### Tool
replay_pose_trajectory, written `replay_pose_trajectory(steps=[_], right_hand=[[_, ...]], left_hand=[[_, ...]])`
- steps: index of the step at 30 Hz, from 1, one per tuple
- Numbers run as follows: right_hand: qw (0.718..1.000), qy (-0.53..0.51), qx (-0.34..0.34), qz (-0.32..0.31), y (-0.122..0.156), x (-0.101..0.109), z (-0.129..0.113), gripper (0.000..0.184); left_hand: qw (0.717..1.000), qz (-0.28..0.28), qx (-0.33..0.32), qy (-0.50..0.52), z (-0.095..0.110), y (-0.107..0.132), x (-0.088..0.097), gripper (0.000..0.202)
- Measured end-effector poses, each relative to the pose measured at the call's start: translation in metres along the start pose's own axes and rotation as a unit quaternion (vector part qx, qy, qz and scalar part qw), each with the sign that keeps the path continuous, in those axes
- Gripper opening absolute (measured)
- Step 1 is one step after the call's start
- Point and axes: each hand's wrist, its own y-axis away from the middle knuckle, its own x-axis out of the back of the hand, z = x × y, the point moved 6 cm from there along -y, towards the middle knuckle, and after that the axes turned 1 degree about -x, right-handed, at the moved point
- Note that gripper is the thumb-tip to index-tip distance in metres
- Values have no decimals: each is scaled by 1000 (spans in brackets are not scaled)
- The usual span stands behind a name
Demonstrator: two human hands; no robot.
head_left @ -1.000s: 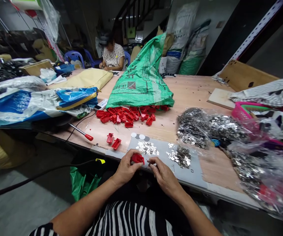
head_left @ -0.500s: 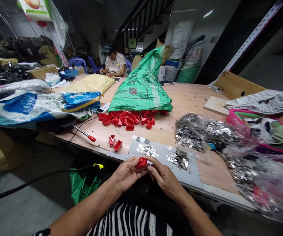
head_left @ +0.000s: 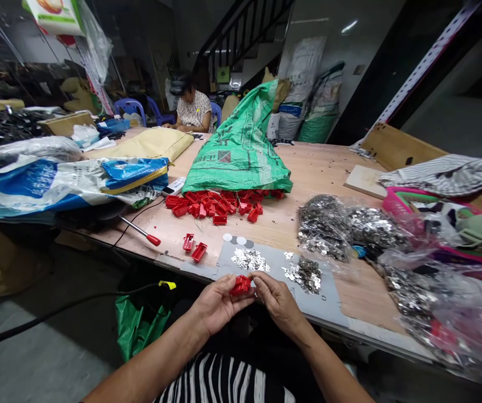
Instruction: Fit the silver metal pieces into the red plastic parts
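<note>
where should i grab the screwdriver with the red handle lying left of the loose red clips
Grip the screwdriver by its red handle, the thick end nearest the table's front edge. Come from above on the near side: it lies flat, the thin metal shaft runs away to the left under the bags, and a black cable lies beside it. The two red clips sit apart to the right, leaving room.

A long wooden table (head_left: 325, 162) carries a green sack (head_left: 241, 151) near its middle, with a heap of red plastic parts (head_left: 218, 202) spilling from the sack's near mouth. Nearer than the sack lie two loose red parts (head_left: 193, 247) and a grey mat (head_left: 274, 268) bearing small metal pieces (head_left: 249, 259). Right of the sack sit clear bags of metal pieces (head_left: 341, 224); left of it, a blue-and-white sack (head_left: 56, 182) and a red-handled tool (head_left: 140, 230).
</note>
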Motion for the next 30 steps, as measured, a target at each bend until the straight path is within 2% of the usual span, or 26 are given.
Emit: replay_pose_trajectory(steps=[4, 7, 10, 13, 15, 20, 23, 26, 28, 30], right_hand=[[999, 35, -34, 8, -16, 7, 13, 43], [992, 117, -30, 34, -38, 24, 21, 37], [976, 211, -1, 51, -67, 40, 24, 30], [955, 293, -29, 27, -101, 46, 33, 33], [948, 314, -50, 22, -123, 47, 38, 36], [945, 318, -73, 26, -161, 43, 47, 36], [952, 299, -59, 29, -160, 36, 43, 33], [964, 265, -24, 30, -140, 26, 28, 34], [972, 233, 3, 19, -118, 17, 11, 32], [982, 188, 28, -7, -93, 7, -8, 27]], left_hand=[[989, 67, -78, -110, 21, -6, 18, 24], [959, 125, -154, -205, 42, -10, 35, 30], [923, 153, -227, -271, 58, -12, 48, 37], [873, 156, -300, -351, 69, -10, 52, 42], [830, 152, -344, -413, 73, -7, 50, 42], [737, 166, -376, -536, 79, 2, 49, 46], [659, 176, -401, -612, 82, 12, 45, 48], [586, 166, -438, -661, 80, 20, 37, 51], [569, 147, -449, -673, 75, 19, 33, 56], [570, 120, -448, -679, 69, 14, 28, 63]])
